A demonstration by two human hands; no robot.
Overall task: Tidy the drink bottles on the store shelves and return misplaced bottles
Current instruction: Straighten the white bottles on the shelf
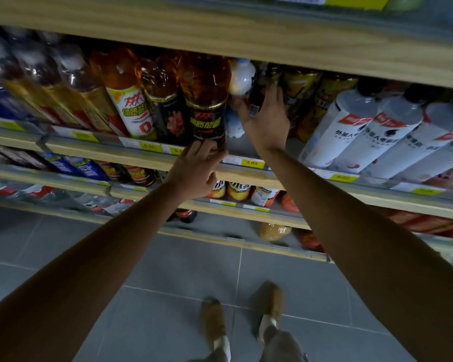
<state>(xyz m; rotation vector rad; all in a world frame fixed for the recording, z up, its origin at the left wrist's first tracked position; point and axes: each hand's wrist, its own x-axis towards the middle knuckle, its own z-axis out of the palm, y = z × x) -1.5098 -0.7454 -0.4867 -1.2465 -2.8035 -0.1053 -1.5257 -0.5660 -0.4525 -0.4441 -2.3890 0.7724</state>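
Both my arms reach up to a shelf (94, 148) of drink bottles. My left hand (195, 169) grips the base of an amber bottle with a black label (205, 100) at the shelf's front edge. My right hand (266, 118) is wrapped around a dark bottle (262, 87) further back, in a gap between the amber bottles and yellow-labelled ones (302, 100). A small white bottle (242, 77) stands just left of the dark bottle, behind my fingers.
Tall white bottles (356, 131) fill the shelf's right side; amber and clear bottles (71, 82) fill its left. A wooden shelf (220, 30) hangs close overhead. Lower shelves (246, 202) hold more bottles. Grey tiled floor (141, 283) and my shoes lie below.
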